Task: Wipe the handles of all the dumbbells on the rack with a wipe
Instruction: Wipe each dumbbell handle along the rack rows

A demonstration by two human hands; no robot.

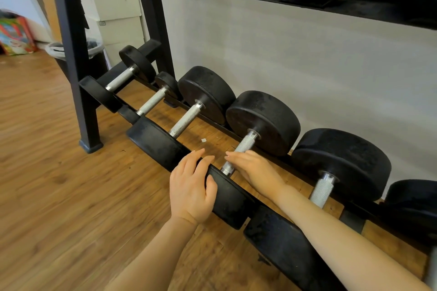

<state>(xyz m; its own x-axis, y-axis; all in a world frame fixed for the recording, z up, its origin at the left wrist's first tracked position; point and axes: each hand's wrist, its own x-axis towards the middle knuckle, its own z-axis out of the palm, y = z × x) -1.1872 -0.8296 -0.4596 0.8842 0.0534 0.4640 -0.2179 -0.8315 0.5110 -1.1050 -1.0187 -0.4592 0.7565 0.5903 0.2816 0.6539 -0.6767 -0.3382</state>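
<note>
A black steel two-tier dumbbell rack (71,38) stands on a brown wood-plank floor (47,160) against a pale grey wall (295,59). Along its lower tier lies a row of black round-headed dumbbells with knurled silver handles, their handles running from the front rail toward the wall.

The left hand (191,186) lies on the near head (227,198) of the fourth dumbbell from the left, its fingers draped over the head's top edge and its thumb against the front face. The right hand (253,170) reaches over that dumbbell's knurled silver handle (243,149), fingers held straight and close together, lying across the lower part of the bar; whether it holds a wipe I cannot tell, as none shows. The two hands are apart, one on each side of that near head.

A small white scrap (203,140) lies on the floor under the rack. Behind the rack's left leg stands a black bin with a clear liner (94,54), with stacked white boxes (118,12) behind it and a colourful bag (15,35) at far left.
</note>
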